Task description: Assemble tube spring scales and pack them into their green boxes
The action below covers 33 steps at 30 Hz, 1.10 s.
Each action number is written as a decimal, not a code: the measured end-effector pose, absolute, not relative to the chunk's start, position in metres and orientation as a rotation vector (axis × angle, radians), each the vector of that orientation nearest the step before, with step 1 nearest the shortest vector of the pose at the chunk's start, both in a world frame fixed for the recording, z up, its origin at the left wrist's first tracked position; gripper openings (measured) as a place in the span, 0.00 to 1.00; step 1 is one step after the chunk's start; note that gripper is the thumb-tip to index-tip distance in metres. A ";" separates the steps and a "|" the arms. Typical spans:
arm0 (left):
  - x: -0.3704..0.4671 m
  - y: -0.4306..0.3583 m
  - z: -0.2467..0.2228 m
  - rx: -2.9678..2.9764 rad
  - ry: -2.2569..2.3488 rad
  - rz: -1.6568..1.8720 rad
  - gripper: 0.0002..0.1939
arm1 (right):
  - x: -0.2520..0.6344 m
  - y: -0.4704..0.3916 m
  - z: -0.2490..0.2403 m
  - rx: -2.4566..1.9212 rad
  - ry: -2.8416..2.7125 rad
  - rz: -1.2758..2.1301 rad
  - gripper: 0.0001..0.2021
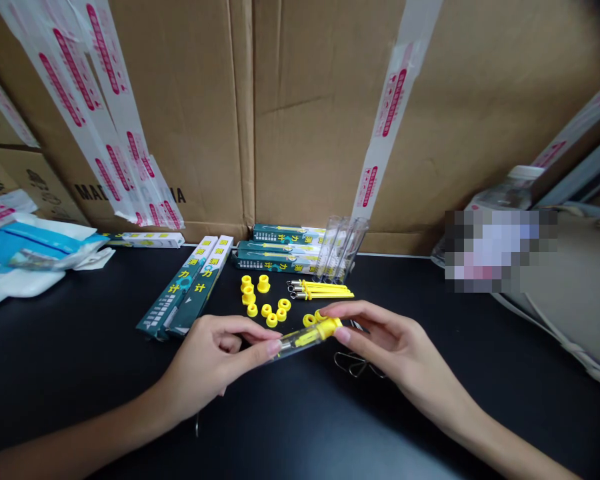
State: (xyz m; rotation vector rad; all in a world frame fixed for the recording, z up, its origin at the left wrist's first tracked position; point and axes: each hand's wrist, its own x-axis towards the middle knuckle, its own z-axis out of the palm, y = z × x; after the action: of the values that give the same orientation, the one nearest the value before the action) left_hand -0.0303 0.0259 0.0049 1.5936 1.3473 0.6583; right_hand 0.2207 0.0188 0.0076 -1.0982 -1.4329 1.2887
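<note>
A clear tube [300, 340] with a yellow rod and a metal part inside is held between both hands, tilted up to the right. My left hand [225, 360] pinches its lower left end. At the right end, the thumb and fingers of my right hand [380, 340] grip the yellow cap [331, 325]. Just beyond the tube lie several small yellow rings [272, 320] and some taller yellow caps [263, 283]. Yellow rods with metal ends [323, 291] lie behind. A thin metal hook [197, 425] shows below my left hand.
Clear tubes [340, 250] stand by stacked printed boxes [275, 257]. Two more boxes [190, 287] lie at left. Metal wire hooks [357, 365] lie under my right hand. Blue-white packaging [40, 247], a bottle [500, 200] and a bag [565, 287] flank the black table. Large cartons [305, 133] rise behind.
</note>
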 end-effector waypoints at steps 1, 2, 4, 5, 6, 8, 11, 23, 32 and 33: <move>-0.030 0.026 0.005 1.589 1.351 0.655 0.22 | 0.221 0.019 0.008 -1.106 -1.444 1.268 0.11; -0.030 0.025 0.006 1.585 1.353 0.650 0.21 | 0.222 0.020 0.009 -1.110 -1.455 1.259 0.11; -0.030 0.025 0.008 1.582 1.357 0.641 0.21 | 0.223 0.020 0.009 -1.112 -1.461 1.261 0.11; -0.030 0.025 0.008 1.583 1.359 0.640 0.21 | 0.223 0.020 0.009 -1.112 -1.460 1.269 0.11; -0.030 0.025 0.009 1.584 1.358 0.639 0.21 | 0.223 0.020 0.008 -1.112 -1.456 1.273 0.11; -0.029 0.025 0.009 1.585 1.353 0.638 0.21 | 0.223 0.020 0.008 -1.100 -1.445 1.271 0.11; -0.029 0.026 0.008 1.588 1.358 0.636 0.20 | 0.222 0.020 0.006 -1.083 -1.431 1.253 0.09; -0.027 0.025 0.010 1.635 1.322 0.674 0.18 | 0.221 0.021 0.005 -1.185 -1.393 1.212 0.12; -0.027 0.025 0.011 1.660 1.310 0.681 0.18 | 0.220 0.021 0.004 -1.187 -1.360 1.238 0.10; -0.027 0.024 0.011 1.665 1.309 0.686 0.18 | 0.220 0.021 0.005 -1.184 -1.340 1.251 0.10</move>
State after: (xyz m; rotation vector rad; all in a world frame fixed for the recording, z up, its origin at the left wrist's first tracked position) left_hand -0.0268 0.0244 0.0114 1.6649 1.3090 0.6859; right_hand 0.2196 0.0208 0.0053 -1.1842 -1.3398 1.2512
